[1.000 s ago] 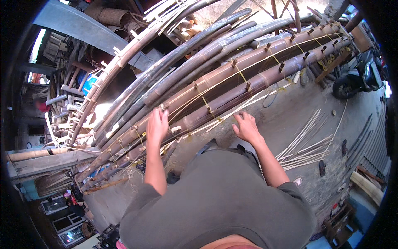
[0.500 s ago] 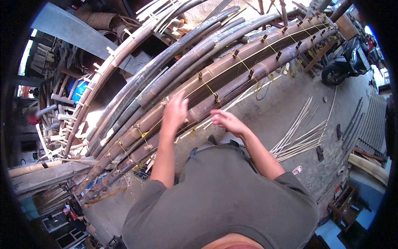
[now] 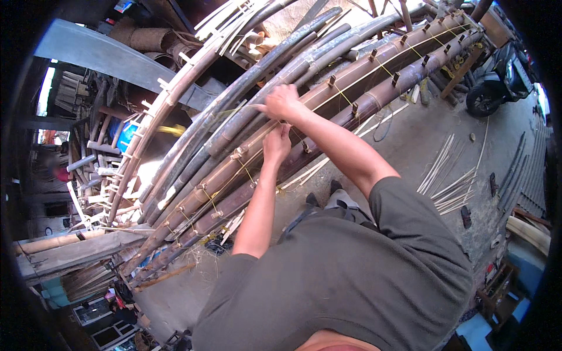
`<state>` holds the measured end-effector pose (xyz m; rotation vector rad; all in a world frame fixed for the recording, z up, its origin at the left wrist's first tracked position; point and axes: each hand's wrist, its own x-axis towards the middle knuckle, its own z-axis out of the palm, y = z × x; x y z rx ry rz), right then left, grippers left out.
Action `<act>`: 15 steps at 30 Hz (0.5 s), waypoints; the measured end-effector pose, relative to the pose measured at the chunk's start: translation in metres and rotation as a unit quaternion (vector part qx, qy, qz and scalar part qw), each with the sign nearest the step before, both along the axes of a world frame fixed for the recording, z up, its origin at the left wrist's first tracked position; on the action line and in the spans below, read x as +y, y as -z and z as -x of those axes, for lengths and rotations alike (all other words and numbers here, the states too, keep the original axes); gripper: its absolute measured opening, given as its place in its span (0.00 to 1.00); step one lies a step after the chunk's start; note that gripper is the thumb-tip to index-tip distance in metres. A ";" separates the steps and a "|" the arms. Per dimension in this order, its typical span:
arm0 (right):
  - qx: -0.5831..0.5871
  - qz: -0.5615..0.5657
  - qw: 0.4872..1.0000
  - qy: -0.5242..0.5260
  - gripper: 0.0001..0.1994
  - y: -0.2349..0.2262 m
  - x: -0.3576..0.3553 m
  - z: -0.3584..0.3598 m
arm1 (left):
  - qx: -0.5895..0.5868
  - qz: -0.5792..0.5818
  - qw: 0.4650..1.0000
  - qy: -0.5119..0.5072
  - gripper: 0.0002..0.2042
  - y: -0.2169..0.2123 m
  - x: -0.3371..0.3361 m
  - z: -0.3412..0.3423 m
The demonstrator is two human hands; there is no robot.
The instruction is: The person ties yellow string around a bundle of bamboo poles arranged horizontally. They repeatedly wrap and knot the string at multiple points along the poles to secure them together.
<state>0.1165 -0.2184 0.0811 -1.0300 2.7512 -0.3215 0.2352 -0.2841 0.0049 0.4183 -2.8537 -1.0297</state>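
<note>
Two long brown bamboo poles run side by side across the view, a far pole (image 3: pixel 218 175) and a near pole (image 3: pixel 377 95). Short pegs stand along both, and thin yellow cord laces between them. My left hand (image 3: pixel 276 144) is closed at the far pole, its fingertips pinched by a peg; a bit of cord seems to be in them. Just beyond, my right hand (image 3: pixel 282 103) is closed around a yellow cord. A blurred strand trails left from it toward a bright yellow bundle (image 3: pixel 172 130), smeared by motion.
More dark bamboo poles (image 3: pixel 275 73) lie behind. A curved pole with pale pegs (image 3: pixel 153 113) arcs at the left. Thin pale strips (image 3: pixel 456 196) lie on the floor to the right, with a parked motorcycle (image 3: pixel 497 88) farther off. A grey beam (image 3: pixel 105 55) slants at the upper left.
My right hand has swung left and up across the poles, past my left hand, pulling cord. My left hand has come down onto the far pole and closed. The view has shifted slightly.
</note>
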 end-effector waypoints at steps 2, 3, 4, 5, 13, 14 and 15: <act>-0.130 0.034 0.991 -0.012 0.30 0.050 0.005 0.023 | 0.050 0.004 0.999 0.012 0.15 0.004 0.004 0.002; -0.379 0.224 0.895 -0.070 0.31 0.033 0.012 0.019 | 0.045 0.009 0.999 0.002 0.15 0.005 -0.002 -0.005; -0.473 0.399 0.782 -0.079 0.28 0.006 0.021 0.003 | 0.045 0.012 0.999 -0.007 0.15 0.005 -0.004 -0.005; -0.436 0.438 0.780 -0.096 0.27 -0.018 0.038 -0.011 | 0.035 0.012 0.999 -0.022 0.15 0.008 -0.005 -0.007; -0.102 0.273 0.938 -0.188 0.18 0.084 0.104 -0.150 | 0.167 -0.123 0.978 0.031 0.11 -0.010 0.002 0.011; -0.172 0.288 0.930 -0.149 0.19 0.073 0.104 -0.148 | 0.172 -0.216 0.961 0.000 0.11 -0.014 0.007 0.021; -0.172 0.307 0.926 -0.139 0.19 0.071 0.108 -0.147 | 0.153 -0.233 0.960 -0.001 0.11 -0.039 0.007 0.037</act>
